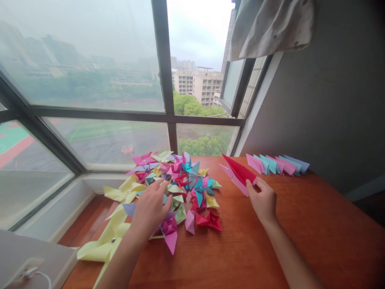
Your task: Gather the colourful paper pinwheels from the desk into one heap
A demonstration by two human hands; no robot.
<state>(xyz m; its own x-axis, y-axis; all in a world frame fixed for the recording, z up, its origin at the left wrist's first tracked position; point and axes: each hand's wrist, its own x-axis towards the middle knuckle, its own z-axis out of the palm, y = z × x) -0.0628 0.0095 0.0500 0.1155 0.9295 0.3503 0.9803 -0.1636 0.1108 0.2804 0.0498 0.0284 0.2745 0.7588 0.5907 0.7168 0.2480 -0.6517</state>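
My right hand pinches a red paper plane and a pink paper plane lying against it, both raised over the table with their noses pointing up and left. My left hand is over the left part of a pile of folded paper pieces, its thumb apart from the fingers. Whether its fingertips touch the pieces I cannot tell. Nearest below that hand lies a magenta folded paper piece. A red paper boat-like fold sits at the pile's front right.
Yellow paper pinwheels lie left of the pile, one partly behind my left forearm. Several pink and blue paper planes stand in a row at the back right of the brown table. Windows rise behind; a plugged-in white charger is at lower left.
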